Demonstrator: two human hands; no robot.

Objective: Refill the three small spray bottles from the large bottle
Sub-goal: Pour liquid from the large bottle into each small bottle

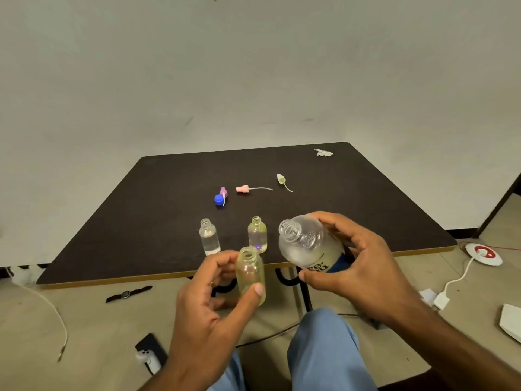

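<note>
Hands grip bottles: left hand the yellowish small bottle (uncapped), right hand the tilted large bottle.

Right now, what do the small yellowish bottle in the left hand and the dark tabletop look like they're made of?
Small yellowish bottle: likely clear tinted plastic, glossy; the fingers show through it. Dark tabletop: probably matte laminated board, given the pale edge strip.

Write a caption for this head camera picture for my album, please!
Left hand holds a small open bottle while right hand tips the large bottle toward it.
</note>
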